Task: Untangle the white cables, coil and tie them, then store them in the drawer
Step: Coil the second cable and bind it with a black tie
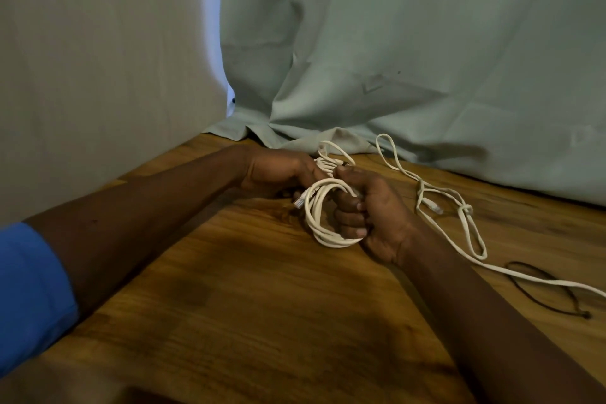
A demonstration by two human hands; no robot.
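Our right hand (pixel 370 207) grips one coil (pixel 323 216) at mid-table (pixel 229 272); our left hand (pixel 275 170) pinches its top strand. Cloth (pixel 393 43) closes the far edge, and open wood lies toward us. One loose cable (pixel 459 216) and one dark tie (pixel 551 285) lie to the right.

Two bare hands, the left hand (pixel 278 170) and the right hand (pixel 370 210), meet over one wooden table (pixel 229 289). Between them is one coil of white cable (pixel 319 223), several loops thick; the exact number cannot be read. One loose white cable (pixel 472 239) trails right, carrying one knot (pixel 465 209); whether it joins the coil cannot be told. Two plugs show: a coil plug (pixel 299 203) and a loose-run plug (pixel 433 207). One thin dark cord (pixel 537 275). Two hanging cloths, one beige cloth (pixel 98 59), one pale green cloth (pixel 426 43). One blue sleeve (pixel 29 292).
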